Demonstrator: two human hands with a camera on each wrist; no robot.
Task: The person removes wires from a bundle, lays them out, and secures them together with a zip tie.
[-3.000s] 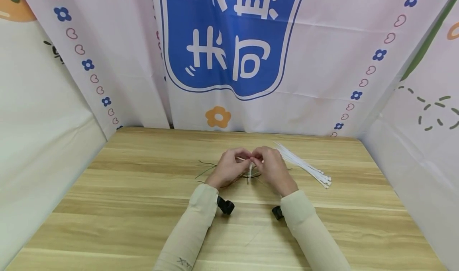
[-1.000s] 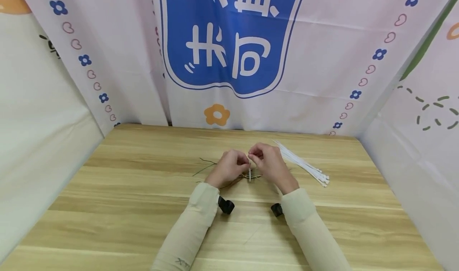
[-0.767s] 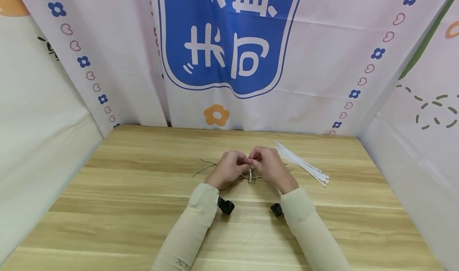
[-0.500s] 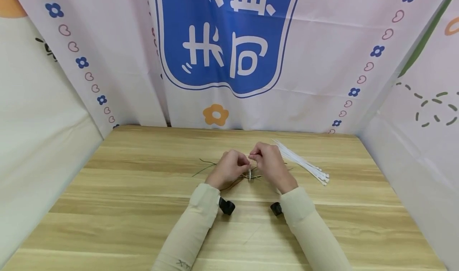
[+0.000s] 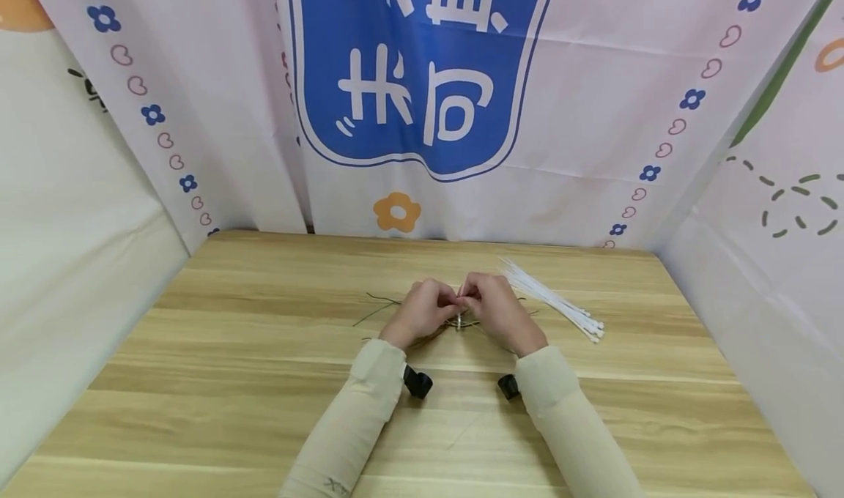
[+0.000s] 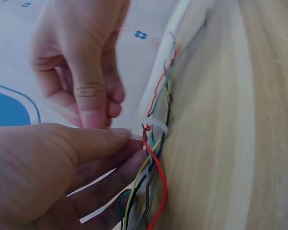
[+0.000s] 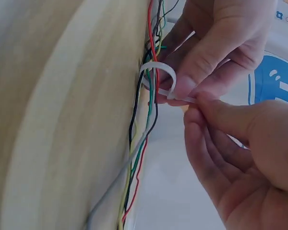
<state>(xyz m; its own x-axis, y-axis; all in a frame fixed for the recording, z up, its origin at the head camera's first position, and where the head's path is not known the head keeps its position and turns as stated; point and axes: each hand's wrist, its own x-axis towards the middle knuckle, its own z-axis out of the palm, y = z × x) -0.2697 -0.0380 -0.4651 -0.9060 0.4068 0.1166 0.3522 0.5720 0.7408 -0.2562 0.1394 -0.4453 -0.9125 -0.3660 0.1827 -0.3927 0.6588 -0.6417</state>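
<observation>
A white cable tie (image 7: 159, 66) forms a loop around a bundle of thin coloured wires (image 6: 164, 184) in red, black, green, yellow and grey. My left hand (image 5: 422, 309) pinches the tie close to its head, between thumb and fingers. With thumb and index finger, my right hand (image 5: 500, 311) pinches the tail just beyond, the fingertips of both hands nearly touching. In the right wrist view the loop stands away from the wires on one side. From above, the hands hide much of the bundle; loose wire ends (image 5: 377, 309) stick out past the left hand.
Several more white cable ties (image 5: 554, 300) lie fanned out on the wooden table (image 5: 277, 366), right of the hands. A printed cloth (image 5: 580, 117) hangs behind the table, with pale cloth sides left and right. Black wrist cameras sit under both cuffs.
The cable tie's loop looks smaller than three seconds ago. My right hand has moved up from the left hand and back down to it more than once; the left hand stays nearly still.
</observation>
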